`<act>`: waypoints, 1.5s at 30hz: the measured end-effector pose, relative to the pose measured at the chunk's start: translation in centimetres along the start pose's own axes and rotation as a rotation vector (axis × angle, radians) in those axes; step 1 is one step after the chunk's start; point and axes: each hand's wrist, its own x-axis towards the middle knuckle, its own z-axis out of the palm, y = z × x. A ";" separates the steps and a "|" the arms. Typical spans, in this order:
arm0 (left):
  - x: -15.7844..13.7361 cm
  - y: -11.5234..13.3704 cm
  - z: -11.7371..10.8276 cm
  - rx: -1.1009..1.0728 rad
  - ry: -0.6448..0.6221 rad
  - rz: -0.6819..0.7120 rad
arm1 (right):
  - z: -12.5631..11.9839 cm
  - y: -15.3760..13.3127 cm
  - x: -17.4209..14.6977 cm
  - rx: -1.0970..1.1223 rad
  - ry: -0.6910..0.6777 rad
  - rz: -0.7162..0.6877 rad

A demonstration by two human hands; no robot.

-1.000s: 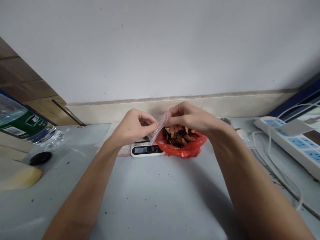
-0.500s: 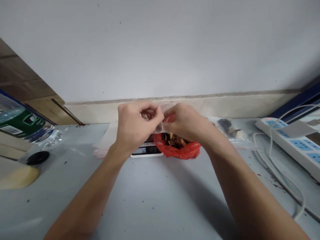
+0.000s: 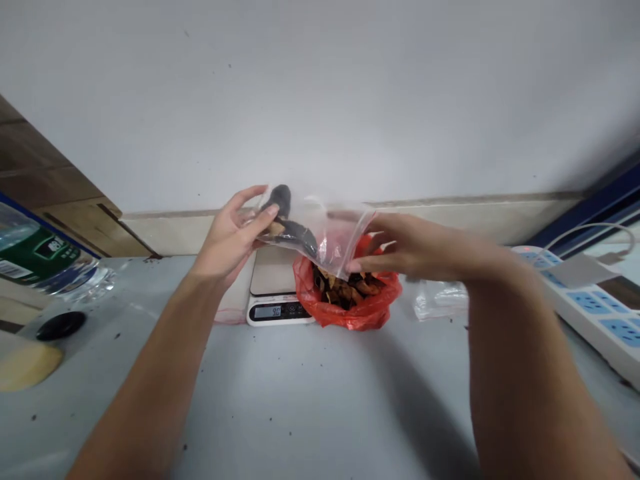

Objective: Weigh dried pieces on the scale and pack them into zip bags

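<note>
A clear zip-lock bag (image 3: 320, 230) with a few dark and tan dried pieces inside is stretched sideways between my hands. My left hand (image 3: 233, 233) pinches its left end, where the pieces lie. The fingers of my right hand (image 3: 395, 247) grip the zip edge on the right. Beneath the bag, a red plastic bag (image 3: 360, 313) stands open, full of brown dried pieces (image 3: 345, 290). Just left of it sits a white digital scale (image 3: 280, 317) whose display looks like 9.0; my left hand hovers above and beside its plate.
Clear plastic bags (image 3: 440, 300) lie right of the red bag. A power strip (image 3: 590, 300) with cables runs along the right. On the left are a large water bottle (image 3: 45, 253), a black lid (image 3: 61, 325) and a blurred yellowish object (image 3: 30, 365). A wall (image 3: 320, 100) rises behind.
My hands, close together before, have moved apart with the clear bag spread between them. Its dark pieces now show at the left end, and the scale is less covered.
</note>
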 end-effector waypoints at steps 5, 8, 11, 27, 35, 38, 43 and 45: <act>0.2 0.4 1.6 0.024 -0.029 0.163 | -2.6 1.0 -2.2 -0.063 -0.102 0.212; 0.2 0.0 2.7 0.056 -0.078 0.249 | -2.5 1.6 -2.2 -0.110 0.054 0.288; -0.1 -0.2 4.0 0.056 -0.098 0.271 | -1.8 1.6 -1.5 -0.092 0.132 0.282; 0.2 1.2 3.1 0.066 -0.022 0.278 | -0.2 1.9 -0.1 0.352 0.417 0.137; -0.1 1.5 -6.2 0.665 -0.088 0.120 | 4.3 -2.5 3.7 0.243 0.659 -0.002; 0.1 0.9 -10.3 0.747 -0.029 0.000 | 7.3 -5.3 6.0 -0.035 0.733 -0.106; -0.2 -0.7 -16.0 0.698 0.073 -0.272 | 13.1 -10.8 10.3 -0.493 0.306 -0.269; -0.6 -1.2 -17.1 0.654 0.013 -0.365 | 15.6 -12.2 11.5 -0.499 0.026 -0.275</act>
